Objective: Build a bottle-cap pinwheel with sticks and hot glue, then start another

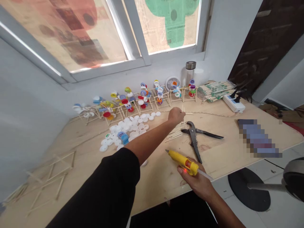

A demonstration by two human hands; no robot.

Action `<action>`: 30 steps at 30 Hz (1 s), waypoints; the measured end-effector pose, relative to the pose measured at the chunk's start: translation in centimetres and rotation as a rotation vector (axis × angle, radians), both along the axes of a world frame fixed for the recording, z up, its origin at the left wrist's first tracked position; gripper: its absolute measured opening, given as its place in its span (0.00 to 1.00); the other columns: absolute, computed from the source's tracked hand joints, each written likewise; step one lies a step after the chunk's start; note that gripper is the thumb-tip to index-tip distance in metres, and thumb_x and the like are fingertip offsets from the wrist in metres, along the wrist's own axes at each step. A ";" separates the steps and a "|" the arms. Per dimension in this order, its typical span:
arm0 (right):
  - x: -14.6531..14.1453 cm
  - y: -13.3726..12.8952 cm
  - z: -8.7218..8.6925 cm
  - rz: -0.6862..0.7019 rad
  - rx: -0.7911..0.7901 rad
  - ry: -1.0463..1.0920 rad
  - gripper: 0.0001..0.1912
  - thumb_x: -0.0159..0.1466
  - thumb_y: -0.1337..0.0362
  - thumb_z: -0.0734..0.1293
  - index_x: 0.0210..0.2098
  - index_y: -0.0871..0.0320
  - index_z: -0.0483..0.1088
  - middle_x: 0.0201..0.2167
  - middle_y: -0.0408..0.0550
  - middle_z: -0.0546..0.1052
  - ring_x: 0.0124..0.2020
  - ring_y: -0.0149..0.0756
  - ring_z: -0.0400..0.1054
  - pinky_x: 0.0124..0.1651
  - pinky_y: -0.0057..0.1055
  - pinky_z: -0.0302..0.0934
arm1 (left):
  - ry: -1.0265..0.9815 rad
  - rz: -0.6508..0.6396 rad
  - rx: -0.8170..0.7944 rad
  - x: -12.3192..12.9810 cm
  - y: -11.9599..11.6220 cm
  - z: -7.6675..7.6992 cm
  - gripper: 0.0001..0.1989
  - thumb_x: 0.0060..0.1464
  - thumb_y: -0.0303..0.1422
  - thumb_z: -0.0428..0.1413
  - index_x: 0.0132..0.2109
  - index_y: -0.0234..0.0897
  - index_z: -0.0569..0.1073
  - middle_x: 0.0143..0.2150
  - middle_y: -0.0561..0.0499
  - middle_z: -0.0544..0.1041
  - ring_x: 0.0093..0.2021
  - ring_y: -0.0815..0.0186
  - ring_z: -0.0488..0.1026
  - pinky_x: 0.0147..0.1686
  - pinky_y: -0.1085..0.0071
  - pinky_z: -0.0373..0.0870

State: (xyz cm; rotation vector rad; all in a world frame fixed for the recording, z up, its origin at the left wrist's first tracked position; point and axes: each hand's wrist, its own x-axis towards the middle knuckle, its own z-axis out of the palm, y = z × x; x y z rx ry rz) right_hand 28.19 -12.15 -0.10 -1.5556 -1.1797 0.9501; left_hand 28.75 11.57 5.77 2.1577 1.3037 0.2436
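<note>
My left hand reaches across the table, fingers pinched on a thin wooden stick that stands nearly upright. Just below it lies a loose pile of wooden sticks. Nearer to me, my right hand is wrapped round a yellow hot glue gun. Its nozzle points to the upper left, and a clear glue stick juts from its back. A red light glows by the thumb. Dark-handled pliers lie spread between the two hands.
White bottle caps are heaped left of centre. Behind them stands a row of stick frames with coloured caps. Bare stick frames lie at left. A power strip, bagged sticks, a small fan and a bottle are farther back.
</note>
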 end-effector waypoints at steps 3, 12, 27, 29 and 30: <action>0.1 0.0 -0.2 -0.004 0.005 0.013 0.14 0.61 0.54 0.64 0.35 0.60 0.71 0.29 0.46 0.73 0.31 0.36 0.67 0.34 0.30 0.63 | -0.134 0.022 0.042 -1.8 -0.2 2.0 0.11 0.54 0.32 0.50 0.28 0.33 0.72 0.22 0.50 0.76 0.19 0.72 0.68 0.21 0.77 0.62; 0.2 0.0 0.2 -0.057 -0.008 0.080 0.16 0.58 0.52 0.67 0.37 0.58 0.73 0.34 0.49 0.78 0.36 0.43 0.72 0.37 0.34 0.67 | -0.483 0.104 -0.016 -17.5 -5.4 6.1 0.09 0.52 0.36 0.52 0.28 0.36 0.65 0.14 0.58 0.68 0.12 0.76 0.58 0.15 0.79 0.54; -0.3 -0.1 0.5 -0.239 -0.037 0.064 0.21 0.50 0.49 0.71 0.35 0.61 0.75 0.37 0.54 0.79 0.40 0.47 0.73 0.43 0.38 0.67 | 0.216 0.145 0.427 -29.0 -13.8 -5.3 0.07 0.57 0.33 0.47 0.33 0.39 0.68 0.36 0.47 0.74 0.37 0.62 0.70 0.34 0.68 0.61; -0.5 -0.1 0.7 -0.261 -0.033 0.053 0.20 0.50 0.50 0.71 0.32 0.61 0.75 0.35 0.54 0.79 0.39 0.45 0.73 0.42 0.37 0.67 | 0.128 0.205 0.498 -29.3 -14.2 -6.3 0.06 0.57 0.34 0.49 0.34 0.39 0.69 0.36 0.47 0.74 0.38 0.61 0.69 0.37 0.67 0.62; -0.5 -0.2 0.7 -0.265 -0.030 0.046 0.20 0.50 0.50 0.71 0.32 0.61 0.75 0.34 0.54 0.79 0.38 0.45 0.73 0.41 0.36 0.67 | 0.100 0.215 0.525 -29.4 -14.3 -6.7 0.06 0.56 0.34 0.49 0.34 0.39 0.69 0.36 0.47 0.74 0.39 0.61 0.69 0.38 0.66 0.62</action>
